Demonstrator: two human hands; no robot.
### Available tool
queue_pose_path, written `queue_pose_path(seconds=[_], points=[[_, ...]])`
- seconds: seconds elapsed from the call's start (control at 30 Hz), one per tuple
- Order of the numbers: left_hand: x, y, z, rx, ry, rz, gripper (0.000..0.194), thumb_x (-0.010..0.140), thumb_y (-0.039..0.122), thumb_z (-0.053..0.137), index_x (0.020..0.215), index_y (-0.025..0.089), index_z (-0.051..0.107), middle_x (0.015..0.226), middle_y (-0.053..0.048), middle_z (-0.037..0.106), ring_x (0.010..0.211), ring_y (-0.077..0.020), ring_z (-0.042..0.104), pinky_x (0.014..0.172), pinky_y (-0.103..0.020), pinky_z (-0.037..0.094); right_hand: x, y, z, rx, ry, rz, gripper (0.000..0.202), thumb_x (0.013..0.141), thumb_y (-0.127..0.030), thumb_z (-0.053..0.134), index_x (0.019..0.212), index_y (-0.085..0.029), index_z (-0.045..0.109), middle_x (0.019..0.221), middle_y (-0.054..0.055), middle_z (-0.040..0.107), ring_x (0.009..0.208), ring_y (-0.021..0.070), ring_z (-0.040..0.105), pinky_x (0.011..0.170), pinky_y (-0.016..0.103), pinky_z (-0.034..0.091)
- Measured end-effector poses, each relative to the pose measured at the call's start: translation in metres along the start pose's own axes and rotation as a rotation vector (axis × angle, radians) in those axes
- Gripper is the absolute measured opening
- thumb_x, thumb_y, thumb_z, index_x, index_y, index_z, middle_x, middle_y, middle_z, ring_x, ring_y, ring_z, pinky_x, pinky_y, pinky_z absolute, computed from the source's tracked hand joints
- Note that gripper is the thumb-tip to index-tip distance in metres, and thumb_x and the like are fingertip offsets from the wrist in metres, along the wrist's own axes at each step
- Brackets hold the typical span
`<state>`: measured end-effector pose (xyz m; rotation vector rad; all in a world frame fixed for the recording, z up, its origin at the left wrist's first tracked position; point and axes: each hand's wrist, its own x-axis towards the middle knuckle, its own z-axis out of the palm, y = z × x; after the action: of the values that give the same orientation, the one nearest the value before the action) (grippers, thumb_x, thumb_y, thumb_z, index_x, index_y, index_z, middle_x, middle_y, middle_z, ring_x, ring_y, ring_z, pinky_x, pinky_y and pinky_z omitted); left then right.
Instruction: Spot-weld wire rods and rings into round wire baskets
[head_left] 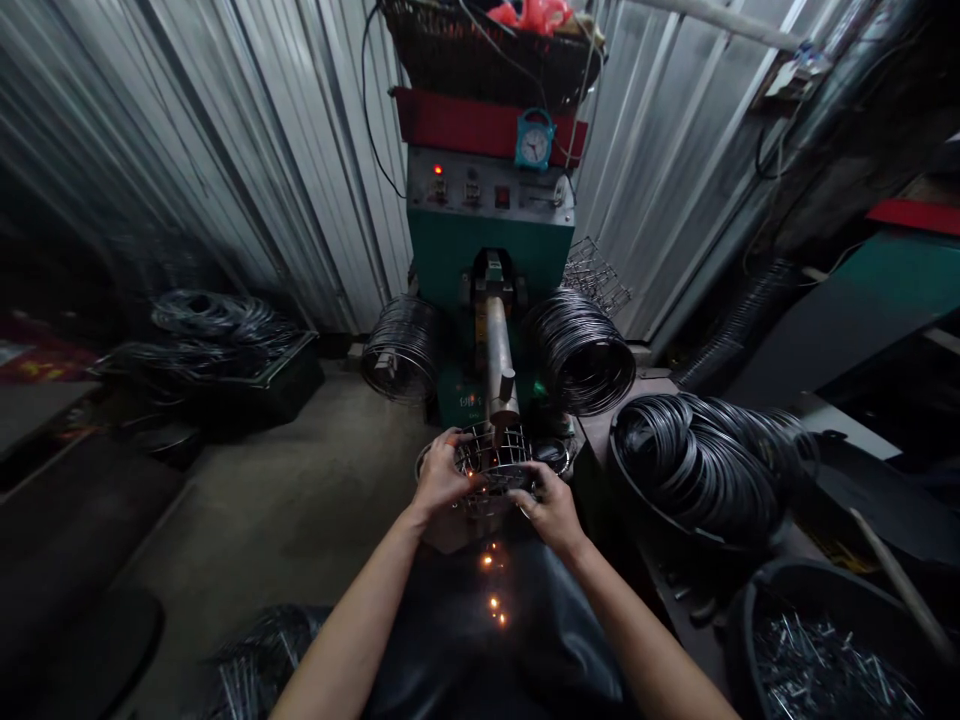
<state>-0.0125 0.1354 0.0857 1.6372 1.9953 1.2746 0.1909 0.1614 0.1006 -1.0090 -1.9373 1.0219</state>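
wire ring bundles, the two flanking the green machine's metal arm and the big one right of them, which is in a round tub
The big bundle, heaped in the black tub. The left bundle and middle bundle flank the arm.

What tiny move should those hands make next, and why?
I'd probably hold the round wire frame steady at the end of the machine's metal arm until the sparks fade. The left hand and right hand grip opposite sides of it, and glowing sparks show just below, which suggests that the metal is being worked right now.
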Motion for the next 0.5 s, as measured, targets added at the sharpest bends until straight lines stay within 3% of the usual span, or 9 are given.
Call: queue_pose_path(seconds=[0.1,0.2,0.33,0.5], points=[[-0.001,0.002,0.001,-0.013,0.022,-0.012,0.061,0.049,0.022,0.077,0.106,0.022,0.058,0.126,-0.011,0.052,0.117,-0.0291,0.050,0.098,-0.047,0.042,-0.033,0.016,-0.002,0.295,-0.021,0.391,0.030,0.066,-0.035,0.068,0.089,-0.018,0.058,0.067,-0.003,0.054,0.056,0.0111,0.051,0.052,0.023,0.042],[0.003,0.001,0.001,-0.020,0.037,-0.052,0.059,0.049,0.022,0.077,0.105,0.021,0.058,0.124,-0.011,0.053,0.115,-0.0292,0.052,0.097,-0.047,0.043,-0.060,0.036,-0.003,0.586,-0.036,0.676,0.032,0.063,-0.039,0.069,0.084,-0.018,0.057,0.056,-0.008,0.042,0.044,0.0065,0.037,0.041,0.018,0.028],[0.009,0.000,0.001,-0.014,0.049,-0.089,0.057,0.049,0.026,0.077,0.103,0.019,0.059,0.121,-0.012,0.055,0.114,-0.0300,0.052,0.097,-0.046,0.042,-0.079,0.053,-0.006,0.879,0.051,0.781,0.031,0.058,-0.029,0.073,0.083,-0.015,0.062,0.060,-0.004,0.044,0.048,0.0067,0.042,0.040,0.018,0.027],[0.014,-0.001,0.001,-0.051,0.043,-0.151,0.060,0.048,0.024,0.078,0.104,0.018,0.058,0.123,-0.012,0.054,0.116,-0.0299,0.051,0.097,-0.044,0.041,-0.086,0.063,-0.011,1.022,0.116,0.841,0.033,0.054,-0.022,0.077,0.084,-0.013,0.066,0.059,-0.004,0.048,0.048,0.0061,0.044,0.043,0.017,0.034]])
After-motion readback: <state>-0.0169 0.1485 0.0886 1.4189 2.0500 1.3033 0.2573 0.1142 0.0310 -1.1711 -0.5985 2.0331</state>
